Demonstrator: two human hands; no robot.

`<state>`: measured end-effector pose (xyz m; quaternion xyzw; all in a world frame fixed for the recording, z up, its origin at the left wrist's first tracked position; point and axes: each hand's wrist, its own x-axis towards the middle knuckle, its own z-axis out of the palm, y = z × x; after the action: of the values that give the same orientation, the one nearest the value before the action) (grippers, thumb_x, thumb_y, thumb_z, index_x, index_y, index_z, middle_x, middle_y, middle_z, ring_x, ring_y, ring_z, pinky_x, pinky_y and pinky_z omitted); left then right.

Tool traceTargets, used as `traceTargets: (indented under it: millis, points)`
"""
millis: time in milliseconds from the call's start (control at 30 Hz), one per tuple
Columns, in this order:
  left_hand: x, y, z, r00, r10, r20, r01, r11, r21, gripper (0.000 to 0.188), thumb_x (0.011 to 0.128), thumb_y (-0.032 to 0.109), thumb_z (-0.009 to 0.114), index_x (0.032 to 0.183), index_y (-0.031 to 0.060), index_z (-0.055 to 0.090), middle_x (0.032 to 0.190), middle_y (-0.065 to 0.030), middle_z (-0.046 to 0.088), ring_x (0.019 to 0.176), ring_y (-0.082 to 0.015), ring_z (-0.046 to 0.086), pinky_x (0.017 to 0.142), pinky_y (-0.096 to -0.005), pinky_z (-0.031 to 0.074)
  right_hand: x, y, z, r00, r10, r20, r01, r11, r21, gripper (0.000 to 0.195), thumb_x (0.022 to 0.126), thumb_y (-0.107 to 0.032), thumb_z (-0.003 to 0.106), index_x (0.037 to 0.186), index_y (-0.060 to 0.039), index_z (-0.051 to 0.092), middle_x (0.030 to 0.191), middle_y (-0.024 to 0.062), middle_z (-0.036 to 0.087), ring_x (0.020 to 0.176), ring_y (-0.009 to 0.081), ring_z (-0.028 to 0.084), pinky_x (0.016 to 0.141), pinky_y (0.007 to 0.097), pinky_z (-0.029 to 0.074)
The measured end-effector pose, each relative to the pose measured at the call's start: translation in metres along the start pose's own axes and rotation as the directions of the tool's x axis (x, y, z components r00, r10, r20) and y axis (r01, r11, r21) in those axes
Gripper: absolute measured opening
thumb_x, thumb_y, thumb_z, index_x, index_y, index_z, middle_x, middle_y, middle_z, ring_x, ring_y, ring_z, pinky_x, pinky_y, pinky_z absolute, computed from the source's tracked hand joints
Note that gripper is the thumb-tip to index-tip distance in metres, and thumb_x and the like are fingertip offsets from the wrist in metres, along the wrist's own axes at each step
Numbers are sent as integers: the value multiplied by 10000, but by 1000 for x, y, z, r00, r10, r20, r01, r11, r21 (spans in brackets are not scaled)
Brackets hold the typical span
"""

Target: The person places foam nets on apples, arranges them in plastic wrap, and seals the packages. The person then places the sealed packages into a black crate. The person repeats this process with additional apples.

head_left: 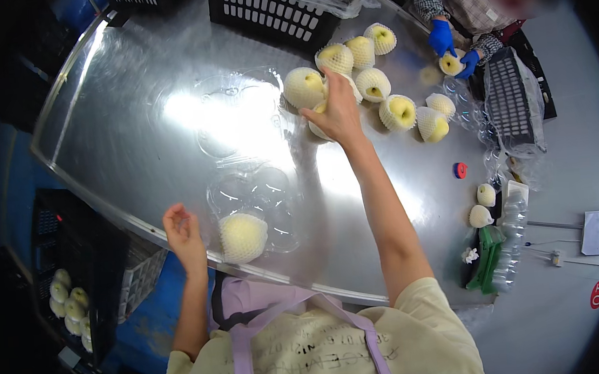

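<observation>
My right hand [336, 107] reaches into a group of pale yellow fruits in white foam nets and touches one of them; its fingers partly hide the fruits below, and a firm grip cannot be made out. Beside it lies a netted fruit [304, 88]. My left hand [182, 230] is raised near the table's front edge, fingers loosely curled, holding nothing. To its right, one netted fruit [244, 238] sits in the near corner of a clear plastic tray [274, 205] with round hollows. More clear plastic [221, 135] lies beyond, blurred by glare.
Black crates [270, 18] with plastic film stand along the metal table's [131, 121] far side. A co-worker's blue-gloved hands [442, 38] hold a netted fruit at right. A red and blue round object [460, 170] and stacked clear trays [515, 241] lie right; a fruit crate [71, 242] stands lower left.
</observation>
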<state>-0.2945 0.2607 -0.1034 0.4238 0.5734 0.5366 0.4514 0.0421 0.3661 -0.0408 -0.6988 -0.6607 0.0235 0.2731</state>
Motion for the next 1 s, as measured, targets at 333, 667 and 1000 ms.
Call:
traceTargets:
  millis: [333,667,1000]
  points:
    - [-3,-3,-9,1000,-8,-28,8,1000,18,235,815,-59,550,1037,10,513,959,-50,510,886,-115,490,787,-230,423,57,29,30,916,22,399,72,973,-218,1042,508,-355,813,1370,-265,234,1319,153,379,1228,329,372,979,611,242]
    - [-3,-13,-27,995,-67,-72,68,998,12,213,823,-53,540,1025,10,519,961,-40,517,897,-107,486,793,-219,415,-19,148,-52,945,211,-249,-293,883,-366,819,550,-295,786,1241,-62,413,1212,165,463,1102,326,448,945,405,353]
    - [-3,5,-10,999,36,-16,-36,999,14,221,824,-53,539,1034,12,511,991,-40,518,927,-118,501,816,-247,421,-98,171,-55,679,727,-100,-467,533,705,944,570,-228,810,1334,-76,277,1201,154,436,1111,273,452,911,384,411]
